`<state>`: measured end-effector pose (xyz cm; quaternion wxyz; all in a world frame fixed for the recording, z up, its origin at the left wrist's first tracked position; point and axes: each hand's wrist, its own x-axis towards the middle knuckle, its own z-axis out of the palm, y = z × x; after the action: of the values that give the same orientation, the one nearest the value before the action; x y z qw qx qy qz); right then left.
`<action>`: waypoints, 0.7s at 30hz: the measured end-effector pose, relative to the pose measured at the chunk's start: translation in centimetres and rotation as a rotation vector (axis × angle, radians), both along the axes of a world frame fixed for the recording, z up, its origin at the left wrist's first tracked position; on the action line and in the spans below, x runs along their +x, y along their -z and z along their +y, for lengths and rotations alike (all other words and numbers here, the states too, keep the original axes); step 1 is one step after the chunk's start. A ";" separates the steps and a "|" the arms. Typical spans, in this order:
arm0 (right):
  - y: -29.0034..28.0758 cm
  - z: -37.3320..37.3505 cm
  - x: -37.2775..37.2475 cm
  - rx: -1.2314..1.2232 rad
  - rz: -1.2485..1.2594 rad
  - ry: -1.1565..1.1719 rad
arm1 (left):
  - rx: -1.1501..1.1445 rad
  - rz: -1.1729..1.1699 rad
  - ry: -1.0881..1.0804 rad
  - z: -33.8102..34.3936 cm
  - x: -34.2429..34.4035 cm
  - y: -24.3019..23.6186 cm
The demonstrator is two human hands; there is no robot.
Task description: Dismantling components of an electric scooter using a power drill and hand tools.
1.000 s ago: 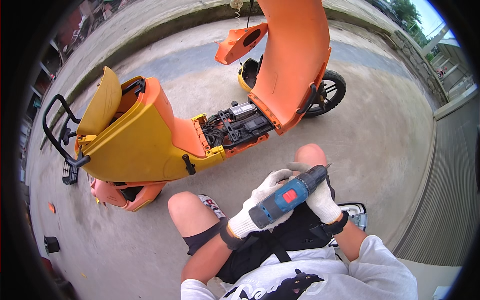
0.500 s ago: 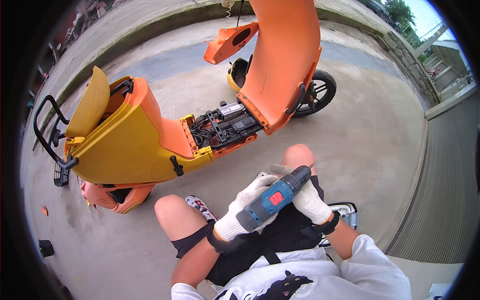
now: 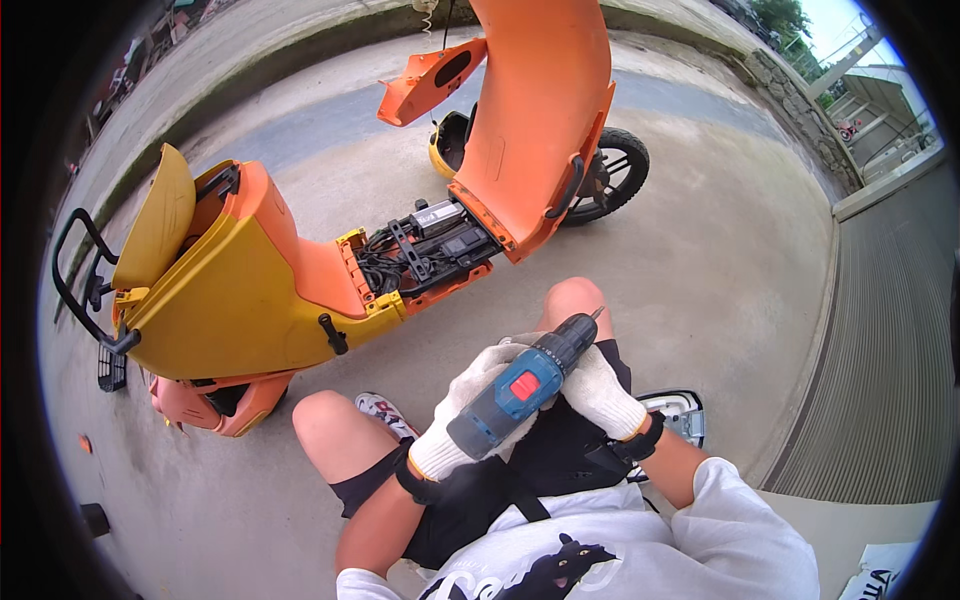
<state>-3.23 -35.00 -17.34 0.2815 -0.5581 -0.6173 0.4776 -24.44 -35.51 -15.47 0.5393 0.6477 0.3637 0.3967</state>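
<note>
A blue and black cordless drill (image 3: 517,388) lies slantwise over my lap, its chuck and thin bit pointing away and to the right. My left hand (image 3: 462,398), in a white knit glove, is closed around the drill from the left side and below. My right hand (image 3: 603,397), gloved the same way, is closed against the drill's right side near the chuck; its fingertips are hidden under the tool. Beyond my knees stands an orange and yellow scooter (image 3: 240,300). Its floorboard section is uncovered, with black wiring and modules (image 3: 430,245) showing.
An orange panel (image 3: 430,82) hangs beside the scooter's front shield. The raised yellow seat (image 3: 160,222) stands at the rear. A white and grey object (image 3: 685,415) sits by my right thigh. To the right is a ribbed grey surface (image 3: 880,350). Concrete (image 3: 720,270) surrounds the scooter.
The view has shifted, so the scooter sits farther left in the picture. The finger stretched out beside the chuck is now drawn in. Both hands keep the drill.
</note>
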 end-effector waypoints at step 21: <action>-2.3 -3.2 -5.2 0.021 -0.214 -0.220 | -0.012 0.062 -0.248 -0.8 0.8 -0.1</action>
<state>-8.45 -38.23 -15.06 0.1662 -0.5317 -0.7063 0.4368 -23.60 -36.28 -15.33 0.4785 0.6065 0.4600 0.4378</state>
